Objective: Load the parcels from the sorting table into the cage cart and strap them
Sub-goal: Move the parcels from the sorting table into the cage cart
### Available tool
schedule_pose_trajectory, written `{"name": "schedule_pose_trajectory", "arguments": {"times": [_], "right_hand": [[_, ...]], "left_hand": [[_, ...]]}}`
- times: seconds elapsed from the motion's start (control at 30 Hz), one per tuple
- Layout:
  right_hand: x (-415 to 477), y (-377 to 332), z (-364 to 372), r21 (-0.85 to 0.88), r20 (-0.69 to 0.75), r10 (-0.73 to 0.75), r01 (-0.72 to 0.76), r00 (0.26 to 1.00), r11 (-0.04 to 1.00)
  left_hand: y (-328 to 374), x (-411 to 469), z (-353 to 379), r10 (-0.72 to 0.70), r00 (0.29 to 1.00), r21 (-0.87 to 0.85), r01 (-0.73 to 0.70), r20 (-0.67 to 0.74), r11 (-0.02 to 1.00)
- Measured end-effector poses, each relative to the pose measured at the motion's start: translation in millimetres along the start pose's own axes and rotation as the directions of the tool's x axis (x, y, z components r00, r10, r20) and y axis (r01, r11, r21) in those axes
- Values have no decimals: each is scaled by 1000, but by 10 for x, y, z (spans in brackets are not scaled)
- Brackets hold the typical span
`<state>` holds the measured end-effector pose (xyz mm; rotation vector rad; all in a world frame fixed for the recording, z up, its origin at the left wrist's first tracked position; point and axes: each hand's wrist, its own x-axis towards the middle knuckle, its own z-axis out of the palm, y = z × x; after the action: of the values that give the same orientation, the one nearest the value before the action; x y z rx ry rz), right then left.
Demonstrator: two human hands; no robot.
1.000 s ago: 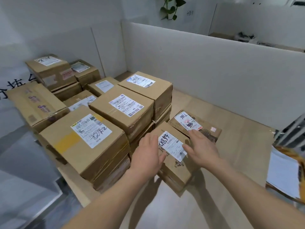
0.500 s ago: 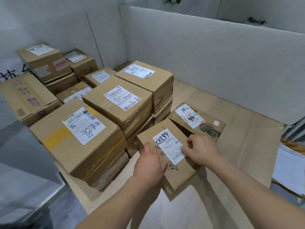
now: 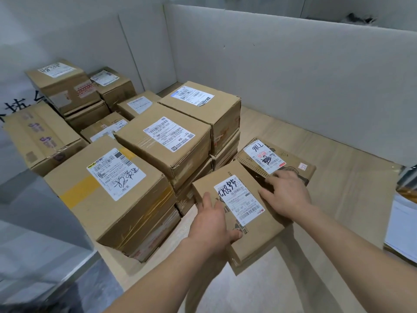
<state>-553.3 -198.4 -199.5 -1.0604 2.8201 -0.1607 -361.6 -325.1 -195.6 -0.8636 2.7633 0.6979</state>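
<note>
Hands meet over one flat parcel [image 3: 259,236] at the near middle of the bench [image 3: 338,181]. The left hand [image 3: 211,224] lies along the parcel's near left edge, thumb pressed on the top face and fingers bent over the side, gripping it; the right hand [image 3: 287,195] clasps the far right edge, thumb on top beside the white label [image 3: 239,199], fingers curled over the rim. The label carries barcodes and black handwriting, and the parcel sits askew, one corner pointing near.

Just past the right hand's fingertips lies a second flat parcel [image 3: 295,162], flat on the wood, with a label bearing handwritten digits; whether it touches the first one cannot be told, since the fingers cover the seam.

To the left of the held parcel, stacked cartons run from near left to far right: a yellow-taped box [image 3: 79,193] nearest, a middle box [image 3: 140,136] behind it, then a far box [image 3: 216,109]; each rests on lower cartons and shows a printed label on top.

Farther left sit a purple-printed carton [image 3: 42,136], a tall carton [image 3: 61,89] on another box, and a small carton [image 3: 117,86] beside it. At the right edge lies a pile of white papers [image 3: 401,222]. A white partition [image 3: 293,75] walls in the bench on the far and right sides.
</note>
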Motion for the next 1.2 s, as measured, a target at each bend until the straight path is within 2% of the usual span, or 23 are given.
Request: {"name": "schedule_pose_trajectory", "arguments": {"times": [0.07,0.17,0.27,0.57,0.73,0.87,0.97,1.13,1.2], "right_hand": [[-82,-148,78,81,29,-5,3,1000,997],[-186,-231,144,210,53,77,-86,996,974],[-301,-187,141,300,144,142,-180,979,937],[-937,-389,120,405,355,165,-310,920,860],[-1610,-767,161,497,354,126,-301,927,814],[-2262,-1300,114,560,298,73,-237,952,794],[-2682,-1605,184,531,267,87,-222,960,818],[-3260,-1980,344,475,285,127,-255,950,842],[-3442,-2165,377,476,300,99,-239,949,846]], "left_hand": [[-12,21,31,-4,1000,-28,5,5,1000],[-50,7,90,-15,1000,-97,16,7,995],[-119,-61,139,-27,1000,-158,26,-9,987],[-318,-648,155,-1,995,-216,22,97,976],[-613,-1268,190,20,994,-257,8,105,966],[-937,-1854,281,22,997,-388,9,75,922],[-1153,-2279,344,-13,997,-474,49,81,879],[-1507,-2849,390,-47,996,-470,76,73,879],[-1670,-3066,387,-74,995,-463,98,70,881]]}}
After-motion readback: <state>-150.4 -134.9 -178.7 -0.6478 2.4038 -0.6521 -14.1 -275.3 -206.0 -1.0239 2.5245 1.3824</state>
